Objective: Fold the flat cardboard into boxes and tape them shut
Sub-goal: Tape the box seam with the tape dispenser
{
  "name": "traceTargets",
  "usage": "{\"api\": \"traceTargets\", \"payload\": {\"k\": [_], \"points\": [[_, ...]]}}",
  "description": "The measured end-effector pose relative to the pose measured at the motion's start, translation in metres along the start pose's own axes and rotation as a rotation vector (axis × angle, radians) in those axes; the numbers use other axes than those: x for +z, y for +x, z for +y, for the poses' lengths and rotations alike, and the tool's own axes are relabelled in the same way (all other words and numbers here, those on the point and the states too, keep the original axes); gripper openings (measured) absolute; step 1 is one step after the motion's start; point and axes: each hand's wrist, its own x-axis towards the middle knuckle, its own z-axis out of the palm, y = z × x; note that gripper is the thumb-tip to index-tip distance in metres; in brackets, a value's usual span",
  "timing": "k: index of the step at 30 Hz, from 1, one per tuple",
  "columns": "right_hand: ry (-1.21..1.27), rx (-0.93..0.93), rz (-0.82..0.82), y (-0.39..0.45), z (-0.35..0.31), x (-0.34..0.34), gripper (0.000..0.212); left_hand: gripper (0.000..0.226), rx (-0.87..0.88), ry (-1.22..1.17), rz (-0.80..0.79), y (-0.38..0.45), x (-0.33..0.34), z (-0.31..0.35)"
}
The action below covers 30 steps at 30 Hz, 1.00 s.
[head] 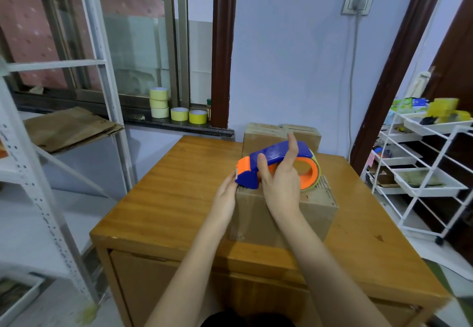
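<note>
- Cardboard box stands folded on the wooden table, toward its near right part; the top flaps look closed under the tool. Corrugated walls should be light and fairly stiff, yet I judge they would dent under hard downward pressure, so bracing is best at edges and corners.
- Left hand lies against the box's upper left edge, fingers straight and released, touching the nose of the dispenser; it steadies rather than grasps.
- Right hand grasps the tape dispenser, thumb on the near side and fingers wrapped over the blue handle. Whether every fingertip bears on the plastic cannot be told.
- Dispenser rests on the box top, cutter end at the left edge. Smooth plastic may slip; the handle is the sound place to hold.
- Second box sits just behind, at the table's far edge.
- Spare tape rolls stand on the windowsill, well apart.
- Flat cardboard lies on the left shelf.
</note>
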Motion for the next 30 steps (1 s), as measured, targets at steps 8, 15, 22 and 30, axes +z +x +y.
{"api": "traceTargets", "payload": {"k": [8,15,22,30], "points": [[0.035,-0.027,-0.056,0.001,-0.003,-0.004,0.048,0.024,0.027,-0.030,-0.177,-0.010,0.005,-0.004],[0.131,-0.011,-0.139,0.009,0.000,-0.015,0.066,0.094,0.159,0.131,-0.194,-0.002,0.000,-0.043],[0.233,0.003,-0.178,0.015,0.008,-0.017,0.066,0.075,0.280,0.232,-0.186,0.007,0.000,-0.043],[0.202,-0.044,-0.201,0.025,0.016,-0.022,0.066,0.074,0.400,0.337,-0.144,0.014,-0.005,-0.046]]}}
